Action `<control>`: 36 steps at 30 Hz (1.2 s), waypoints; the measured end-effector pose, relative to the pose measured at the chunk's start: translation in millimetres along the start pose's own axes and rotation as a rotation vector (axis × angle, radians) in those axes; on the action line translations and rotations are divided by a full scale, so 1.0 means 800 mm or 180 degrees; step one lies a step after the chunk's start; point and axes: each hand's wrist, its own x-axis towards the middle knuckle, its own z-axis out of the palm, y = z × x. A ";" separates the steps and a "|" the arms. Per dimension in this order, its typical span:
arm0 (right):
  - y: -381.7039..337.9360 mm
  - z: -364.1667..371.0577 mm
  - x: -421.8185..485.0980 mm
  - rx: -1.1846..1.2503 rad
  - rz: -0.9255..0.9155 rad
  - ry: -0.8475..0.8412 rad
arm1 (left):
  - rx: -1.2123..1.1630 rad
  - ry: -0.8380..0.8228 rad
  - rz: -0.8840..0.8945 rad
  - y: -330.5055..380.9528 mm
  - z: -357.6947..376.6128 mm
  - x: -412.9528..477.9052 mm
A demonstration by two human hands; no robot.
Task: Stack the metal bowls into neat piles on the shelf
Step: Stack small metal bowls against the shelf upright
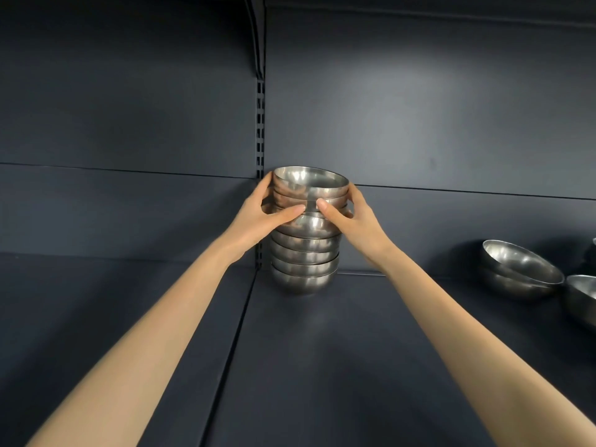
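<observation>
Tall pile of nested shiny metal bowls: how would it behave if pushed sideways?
Probably tips or shears: the pile of nested shiny metal bowls stands tall on one small rounded base. Likely slippery, being polished. The left hand and right hand grip its upper bowls from both sides.

Bare shelf (pixel 322 366) fronts the bowl stack (pixel 304 253); loose bowls (pixel 522 272) crowd the right.
</observation>
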 end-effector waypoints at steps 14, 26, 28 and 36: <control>0.015 -0.007 0.010 -0.0381 0.0233 0.0299 | 0.0003 -0.0124 -0.0041 -0.027 0.005 -0.004; 0.000 0.007 0.009 -0.0042 0.0369 0.0453 | -0.0052 0.0013 0.0047 -0.016 0.004 -0.001; -0.003 0.012 0.008 -0.0102 0.0402 0.0556 | 0.0037 -0.0011 0.0036 -0.017 0.000 0.001; -0.032 0.004 -0.013 -0.0760 0.0630 0.0430 | 0.0649 -0.0366 -0.0237 -0.004 -0.008 -0.009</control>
